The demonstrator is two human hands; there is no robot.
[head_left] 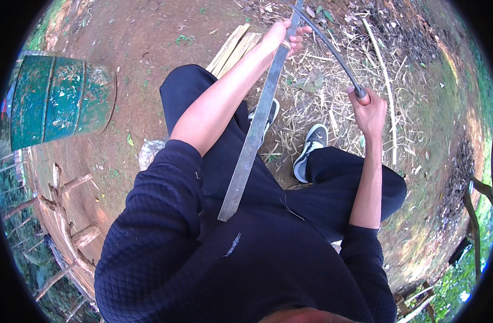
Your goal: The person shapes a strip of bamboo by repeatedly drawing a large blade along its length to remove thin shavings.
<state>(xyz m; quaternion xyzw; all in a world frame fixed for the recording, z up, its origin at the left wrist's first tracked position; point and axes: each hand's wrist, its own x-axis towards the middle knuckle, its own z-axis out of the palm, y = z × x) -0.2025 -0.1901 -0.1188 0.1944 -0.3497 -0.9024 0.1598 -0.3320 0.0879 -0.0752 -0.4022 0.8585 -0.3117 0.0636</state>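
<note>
My left hand [287, 39] is closed around a long, flat, grey-green slat [257, 126] that looks like split bamboo. The slat runs from my chest, between my knees, up past the top edge of the picture. In my right hand [370, 113] is the wooden handle of a sickle [332, 49]. Its dark, curved blade arches up and left, over to the slat just beyond my left hand. Whether the blade touches the slat, I cannot tell. A bundle of pale split strips [233, 51] lies on the ground beside my left forearm.
Pale shavings [332, 107] litter the soil around my shoes. A long thin strip [384, 70] lies to the right. At the left a worn green drum [63, 99] lies near a rough wooden frame [68, 226]. Branches [473, 226] stand at the right rim.
</note>
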